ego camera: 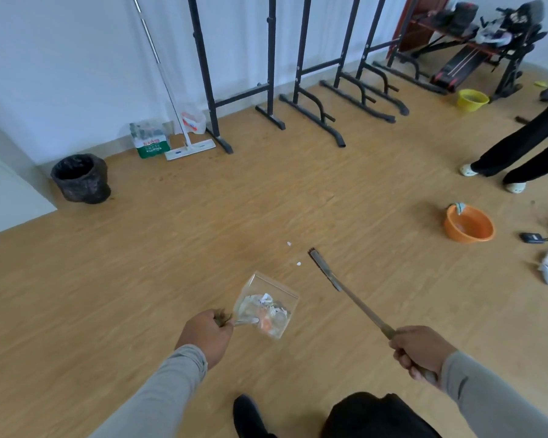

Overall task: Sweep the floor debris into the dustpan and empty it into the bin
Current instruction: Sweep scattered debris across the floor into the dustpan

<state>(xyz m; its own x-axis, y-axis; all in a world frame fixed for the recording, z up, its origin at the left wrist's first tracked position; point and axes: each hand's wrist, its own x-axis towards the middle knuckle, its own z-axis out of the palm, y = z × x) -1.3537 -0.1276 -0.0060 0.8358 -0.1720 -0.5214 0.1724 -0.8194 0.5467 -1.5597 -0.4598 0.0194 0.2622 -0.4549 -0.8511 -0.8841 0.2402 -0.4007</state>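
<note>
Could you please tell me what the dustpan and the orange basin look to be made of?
Dustpan: apparently clear, glossy plastic, since the debris and floor show through its walls. Orange basin: probably smooth moulded plastic, given its uniform bright colour and soft sheen, though the picture cannot confirm it.

Single head-worn view, forward and down, floor [203,216]

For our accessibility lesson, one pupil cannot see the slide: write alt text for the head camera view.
A person's left hand holds a clear dustpan with scraps in it, while the right hand grips a broom beside two white scraps on the wooden floor. A black-lined bin stands by the far wall, left.
</note>
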